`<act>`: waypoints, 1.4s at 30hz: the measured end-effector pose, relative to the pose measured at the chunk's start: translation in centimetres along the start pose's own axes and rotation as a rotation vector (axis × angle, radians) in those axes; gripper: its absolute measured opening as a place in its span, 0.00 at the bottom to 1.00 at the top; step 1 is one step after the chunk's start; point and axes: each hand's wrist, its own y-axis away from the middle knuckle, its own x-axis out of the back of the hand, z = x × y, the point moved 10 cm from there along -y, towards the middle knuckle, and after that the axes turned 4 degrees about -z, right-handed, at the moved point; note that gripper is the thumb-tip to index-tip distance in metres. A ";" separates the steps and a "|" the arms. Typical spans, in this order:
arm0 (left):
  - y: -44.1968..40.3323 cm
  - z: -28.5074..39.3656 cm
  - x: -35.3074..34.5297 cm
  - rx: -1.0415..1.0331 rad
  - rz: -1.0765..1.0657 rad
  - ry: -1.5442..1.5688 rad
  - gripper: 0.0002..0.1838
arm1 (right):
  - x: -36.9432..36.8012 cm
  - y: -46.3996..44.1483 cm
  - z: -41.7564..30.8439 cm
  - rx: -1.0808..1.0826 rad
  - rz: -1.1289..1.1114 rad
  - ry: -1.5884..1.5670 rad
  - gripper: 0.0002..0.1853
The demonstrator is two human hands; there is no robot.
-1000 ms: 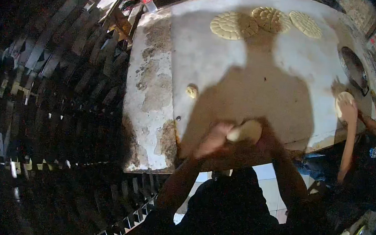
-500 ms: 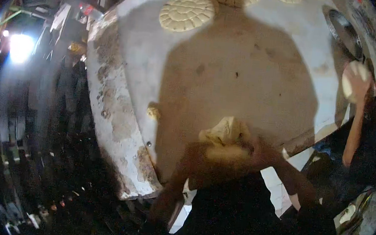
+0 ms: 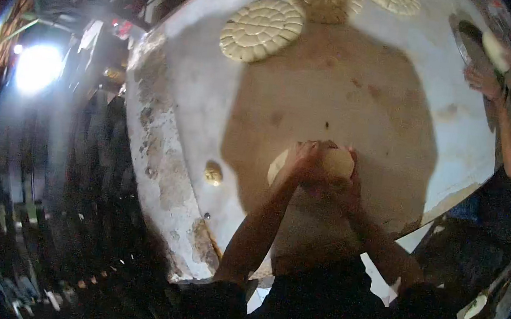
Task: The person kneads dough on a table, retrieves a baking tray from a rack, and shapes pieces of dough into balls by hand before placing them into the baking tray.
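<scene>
A pale lump of dough (image 3: 338, 162) lies on the table near its front edge, in the shade of my body. My left hand (image 3: 305, 160) grips it from the left and over the top, fingers curled onto its far side. Around its right side wraps my right hand (image 3: 350, 187), its fingers closed against the dough and partly lost in shadow. A small scrap of dough (image 3: 213, 174) sits apart on the table to the left.
On the pale, worn table (image 3: 198, 110), scored dough rounds (image 3: 261, 30) lie along the far side. At the right, a co-worker's hand (image 3: 485, 79) is beside a round metal pan (image 3: 462, 45), near another dough piece (image 3: 496, 51). A bright lamp (image 3: 39, 68) shines at left.
The folded dough has moved farther onto the table and looks smoother and rounder. My left hand has come up over it. The co-worker's hand and dough have shifted away toward the pan.
</scene>
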 end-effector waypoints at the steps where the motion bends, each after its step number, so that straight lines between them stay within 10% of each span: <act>1: 0.8 -0.6 -0.2 0.084 -0.061 0.070 0.42 | -0.1 -2.0 2.2 -0.034 -0.115 -0.060 0.39; 4: 5.0 -3.7 -4.0 0.140 0.088 0.029 0.37 | -3.0 1.7 9.6 -0.178 -0.398 -0.323 0.36; 8: 20.0 0.7 -6.5 0.103 0.186 0.292 0.34 | -8.6 13.9 3.8 -0.470 -0.829 0.078 0.25; 12: 26.9 3.9 -4.8 0.028 0.294 0.360 0.31 | -7.9 12.8 -0.2 -0.135 -0.689 0.651 0.19; 17: 26.8 8.2 4.5 -0.098 0.429 0.316 0.28 | -9.3 7.0 -20.9 -0.019 -0.598 0.337 0.26; 19: 27.1 9.3 4.0 -0.249 0.467 0.506 0.30 | -8.1 8.1 -22.3 0.259 -0.677 0.722 0.28; 23: 23.5 8.6 -3.6 -0.197 0.101 0.504 0.25 | -7.4 11.4 -15.6 0.370 -0.720 0.717 0.31; 27: 21.4 10.7 -3.1 -0.146 -0.124 0.591 0.14 | -4.6 16.3 -2.1 -0.032 -0.822 0.644 0.34; 30: 18.4 8.4 0.7 -0.131 -0.076 0.489 0.21 | -4.4 8.6 -4.8 -0.103 -0.746 0.478 0.35; 34: 8.5 -2.8 -2.1 -0.166 0.330 -0.876 0.34 | -4.3 -8.0 -2.4 0.130 -0.463 0.927 0.34; 38: 2.5 -9.0 2.2 0.023 0.302 0.065 0.47 | -5.8 -15.8 3.2 -0.161 -0.745 0.664 0.35; 42: 8.0 -5.3 -2.2 0.288 0.101 0.097 0.66 | -8.6 -8.1 5.1 0.021 -1.150 0.617 0.35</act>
